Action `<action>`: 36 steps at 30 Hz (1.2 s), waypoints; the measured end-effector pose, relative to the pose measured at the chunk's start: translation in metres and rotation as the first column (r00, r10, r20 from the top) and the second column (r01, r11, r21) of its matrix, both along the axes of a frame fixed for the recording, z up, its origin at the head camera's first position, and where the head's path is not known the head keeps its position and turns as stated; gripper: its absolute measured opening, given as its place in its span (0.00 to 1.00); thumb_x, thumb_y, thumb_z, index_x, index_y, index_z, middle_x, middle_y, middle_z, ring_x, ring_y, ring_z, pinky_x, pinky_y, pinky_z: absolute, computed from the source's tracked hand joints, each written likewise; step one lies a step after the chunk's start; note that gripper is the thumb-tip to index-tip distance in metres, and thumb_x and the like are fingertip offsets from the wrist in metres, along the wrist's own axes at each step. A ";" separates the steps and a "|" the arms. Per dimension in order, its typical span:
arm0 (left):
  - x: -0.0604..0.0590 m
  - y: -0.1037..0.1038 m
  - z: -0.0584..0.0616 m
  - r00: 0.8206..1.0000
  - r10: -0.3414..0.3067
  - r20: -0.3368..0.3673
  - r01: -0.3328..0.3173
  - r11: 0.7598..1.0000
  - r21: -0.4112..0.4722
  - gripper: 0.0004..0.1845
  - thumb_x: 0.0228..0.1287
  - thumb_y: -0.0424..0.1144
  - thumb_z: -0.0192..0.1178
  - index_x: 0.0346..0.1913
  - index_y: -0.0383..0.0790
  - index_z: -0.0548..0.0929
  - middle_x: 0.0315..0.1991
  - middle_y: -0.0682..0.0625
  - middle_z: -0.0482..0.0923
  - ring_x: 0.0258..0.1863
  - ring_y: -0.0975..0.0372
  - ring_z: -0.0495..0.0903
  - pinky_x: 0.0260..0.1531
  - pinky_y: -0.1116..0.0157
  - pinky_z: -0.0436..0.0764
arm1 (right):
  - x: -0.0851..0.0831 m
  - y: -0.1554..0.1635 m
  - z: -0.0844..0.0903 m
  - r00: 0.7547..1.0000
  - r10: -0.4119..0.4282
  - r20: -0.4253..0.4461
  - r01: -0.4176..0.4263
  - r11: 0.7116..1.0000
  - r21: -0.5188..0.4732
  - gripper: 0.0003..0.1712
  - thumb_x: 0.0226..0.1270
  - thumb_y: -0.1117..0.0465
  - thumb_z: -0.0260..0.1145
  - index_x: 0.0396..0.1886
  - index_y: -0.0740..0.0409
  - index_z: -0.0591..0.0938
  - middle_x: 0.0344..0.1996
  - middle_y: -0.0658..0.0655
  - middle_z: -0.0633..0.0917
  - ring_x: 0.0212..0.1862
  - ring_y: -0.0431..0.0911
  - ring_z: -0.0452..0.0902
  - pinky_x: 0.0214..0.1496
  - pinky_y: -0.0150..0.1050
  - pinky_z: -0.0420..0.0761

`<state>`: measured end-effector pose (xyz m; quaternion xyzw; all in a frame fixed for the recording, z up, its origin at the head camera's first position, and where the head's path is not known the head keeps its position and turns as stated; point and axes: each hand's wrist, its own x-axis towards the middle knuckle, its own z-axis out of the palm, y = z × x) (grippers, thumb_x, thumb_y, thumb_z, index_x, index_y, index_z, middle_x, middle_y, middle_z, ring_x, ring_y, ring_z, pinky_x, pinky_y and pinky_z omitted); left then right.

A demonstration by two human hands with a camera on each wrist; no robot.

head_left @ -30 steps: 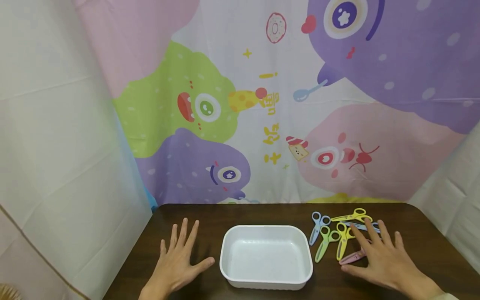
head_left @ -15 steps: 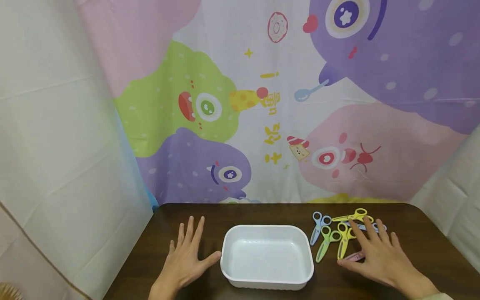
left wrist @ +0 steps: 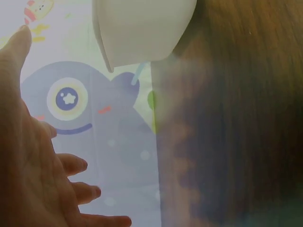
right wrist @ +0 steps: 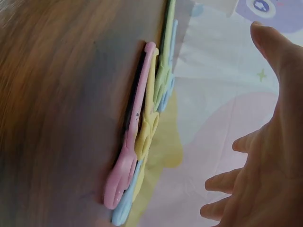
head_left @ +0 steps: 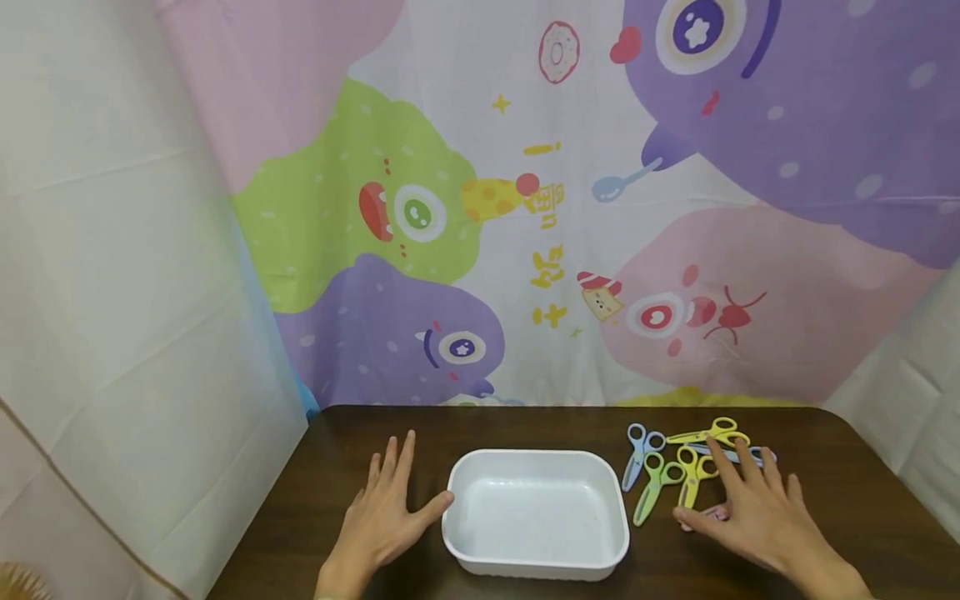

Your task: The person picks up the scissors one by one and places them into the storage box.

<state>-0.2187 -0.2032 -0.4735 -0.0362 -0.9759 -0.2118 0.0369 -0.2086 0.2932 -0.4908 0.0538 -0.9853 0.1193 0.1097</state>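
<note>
A white tray (head_left: pixel 600 546) is seen near the front edge of a dark wooden table (head_left: pixel 840 492), and all places are given from it. Just left of the tray the left hand (head_left: pixel 386 521) is laid flat on the table, fingers straight and spread, nothing held; its thumb (head_left: pixel 437 506) is stretched toward the tray's left rim and seems to touch it, though contact cannot be told for sure. To the right of the tray the right hand (head_left: pixel 753 521) is held palm down with fingers extended and slightly spread, nothing gripped; its fingertips (head_left: pixel 714 450) lie over a cluster of small plastic scissors. A pink pair (head_left: pixel 712 512) is partly covered by the thumb side of that hand. Just right of the tray's far right corner a green pair (head_left: pixel 651 492) and a yellow pair (head_left: pixel 692 482) are laid side by side, handles away from the viewer. A little farther back a blue pair (head_left: pixel 636 454) lies nearest the tray, and another yellow pair (head_left: pixel 708 433) is set crosswise beyond the fingertips. Behind the table, beyond the tray, a cartoon-monster cloth (head_left: pixel 525 208) is hung as a backdrop
</note>
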 end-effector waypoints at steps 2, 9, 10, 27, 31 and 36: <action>0.000 0.001 -0.002 1.000 0.017 0.010 -0.018 1.000 0.011 0.57 0.61 0.79 0.51 0.83 0.61 0.36 0.84 0.43 0.39 0.81 0.37 0.44 0.64 0.26 0.59 | -0.002 -0.001 0.000 1.000 -0.013 0.010 0.013 1.000 -0.018 0.68 0.56 0.21 0.65 0.84 0.52 0.50 0.75 0.79 0.57 0.71 0.85 0.48 0.59 0.86 0.51; 0.000 0.005 -0.008 0.999 0.037 0.017 -0.038 0.998 0.046 0.56 0.61 0.79 0.52 0.84 0.59 0.40 0.84 0.41 0.43 0.81 0.36 0.44 0.65 0.26 0.57 | -0.007 -0.003 -0.001 0.999 -0.040 0.017 0.041 0.997 -0.066 0.67 0.57 0.22 0.65 0.84 0.53 0.49 0.74 0.82 0.56 0.70 0.87 0.46 0.60 0.85 0.50; 0.000 0.005 -0.009 0.999 0.041 0.016 -0.042 0.998 0.053 0.56 0.61 0.79 0.52 0.84 0.59 0.41 0.84 0.41 0.44 0.80 0.36 0.44 0.65 0.26 0.57 | -0.007 -0.003 -0.002 0.999 -0.042 0.017 0.043 0.997 -0.071 0.67 0.57 0.22 0.65 0.84 0.54 0.49 0.74 0.82 0.56 0.70 0.87 0.47 0.60 0.85 0.50; -0.001 0.016 -0.019 0.998 0.052 0.020 -0.054 0.993 0.101 0.56 0.59 0.79 0.55 0.83 0.55 0.51 0.80 0.40 0.57 0.73 0.38 0.66 0.57 0.31 0.72 | -0.011 0.010 -0.009 0.995 -0.082 0.050 0.088 0.985 -0.145 0.68 0.55 0.24 0.68 0.81 0.59 0.52 0.72 0.84 0.56 0.70 0.86 0.46 0.58 0.86 0.52; -0.002 0.016 -0.019 0.998 0.055 -0.016 -0.053 0.995 0.085 0.54 0.58 0.78 0.57 0.82 0.54 0.57 0.72 0.39 0.71 0.65 0.41 0.77 0.51 0.36 0.77 | -0.011 0.017 -0.009 0.995 -0.085 0.052 0.092 0.986 -0.142 0.68 0.56 0.24 0.68 0.80 0.63 0.53 0.71 0.84 0.58 0.69 0.87 0.47 0.58 0.86 0.53; -0.003 0.017 -0.019 0.998 0.059 -0.014 -0.058 0.996 0.073 0.51 0.58 0.78 0.58 0.79 0.54 0.63 0.65 0.39 0.79 0.59 0.42 0.82 0.46 0.36 0.79 | -0.011 0.028 -0.009 0.997 -0.071 0.043 0.076 0.987 -0.143 0.70 0.56 0.27 0.70 0.80 0.68 0.50 0.70 0.85 0.59 0.68 0.88 0.48 0.58 0.86 0.54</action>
